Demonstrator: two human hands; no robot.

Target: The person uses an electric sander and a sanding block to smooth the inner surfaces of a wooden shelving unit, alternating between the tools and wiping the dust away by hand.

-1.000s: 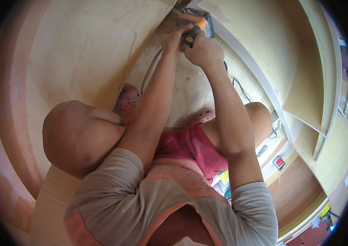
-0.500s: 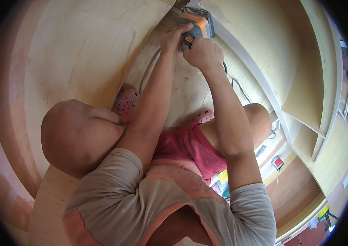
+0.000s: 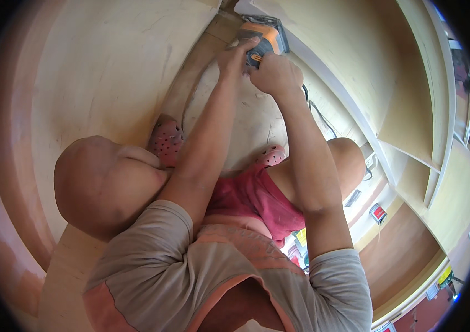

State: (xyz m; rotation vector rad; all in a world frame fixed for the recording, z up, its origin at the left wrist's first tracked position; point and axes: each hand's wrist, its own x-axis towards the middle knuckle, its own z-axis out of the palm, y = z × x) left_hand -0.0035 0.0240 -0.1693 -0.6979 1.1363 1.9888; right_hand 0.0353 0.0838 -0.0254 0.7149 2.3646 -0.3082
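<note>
I see pale plywood panels (image 3: 102,72) curving all around, a bare plywood floor (image 3: 257,122) and open plywood shelf compartments (image 3: 412,127) at right. Reddish-brown floor (image 3: 401,260) lies beyond. Even, soft light.

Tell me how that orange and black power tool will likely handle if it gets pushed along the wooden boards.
The orange power tool looks rigid and blocky, so it should slide rather than roll. Both the left hand and right hand grip it, hinting at some weight or vibration. Its thin black cord trails loosely and would probably drag behind.
</note>
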